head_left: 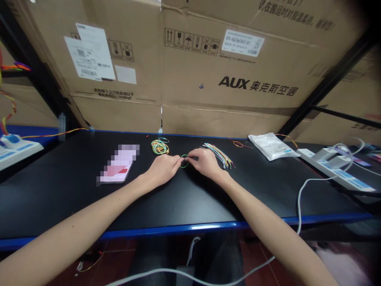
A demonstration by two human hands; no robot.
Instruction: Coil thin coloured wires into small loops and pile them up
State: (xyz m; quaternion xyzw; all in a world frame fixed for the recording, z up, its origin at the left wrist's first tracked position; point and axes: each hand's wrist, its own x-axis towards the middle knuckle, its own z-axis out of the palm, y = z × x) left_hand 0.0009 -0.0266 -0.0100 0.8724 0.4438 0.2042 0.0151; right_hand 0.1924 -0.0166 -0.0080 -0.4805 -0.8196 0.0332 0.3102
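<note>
Head view: left hand (162, 169) and right hand (205, 162), grips pinched on green wire loop (184, 161); white pouch (272, 145), contents hidden.

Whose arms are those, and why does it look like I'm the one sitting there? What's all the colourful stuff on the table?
There is no machine here. A person wears a camera on their head, so you see their own two arms as they look down. The left hand and right hand meet in the middle of a black table and both pinch a small green wire loop. Just behind lies a pile of coiled coloured wires, and beside the right hand a bundle of straight coloured wires. Further right are a white plastic bag and a white power strip. Cardboard boxes stand at the back.
</note>
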